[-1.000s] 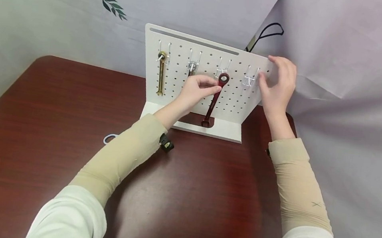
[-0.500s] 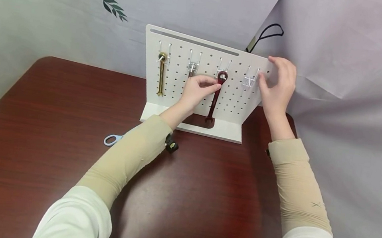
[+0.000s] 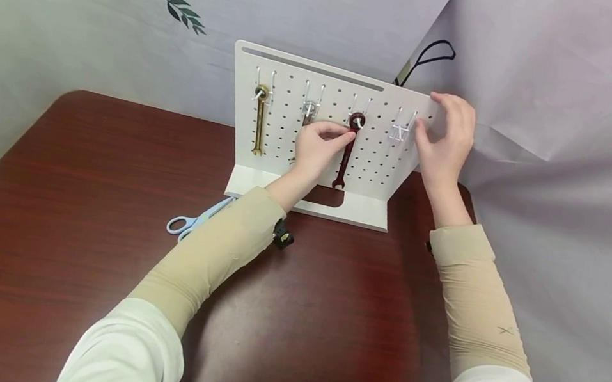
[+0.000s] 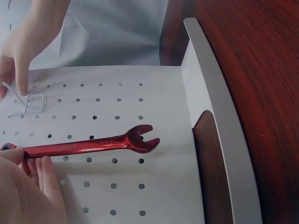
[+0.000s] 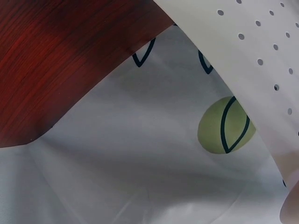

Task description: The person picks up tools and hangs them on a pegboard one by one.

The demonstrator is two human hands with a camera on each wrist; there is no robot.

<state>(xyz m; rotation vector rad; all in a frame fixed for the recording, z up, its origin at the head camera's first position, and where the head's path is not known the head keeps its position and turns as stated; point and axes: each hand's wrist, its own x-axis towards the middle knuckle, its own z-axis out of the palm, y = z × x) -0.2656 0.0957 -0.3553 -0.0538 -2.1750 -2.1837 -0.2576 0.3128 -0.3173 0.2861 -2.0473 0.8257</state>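
Red open-ended wrench (image 3: 345, 154) on pegboard (image 3: 287, 92)

Red wrench (image 3: 346, 151) upright against white pegboard (image 3: 284, 136)

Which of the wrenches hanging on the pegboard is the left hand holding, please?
The red wrench, third hook from the left. The left hand pinches it just below its ring end; the brass-coloured wrench at the far left hangs untouched.
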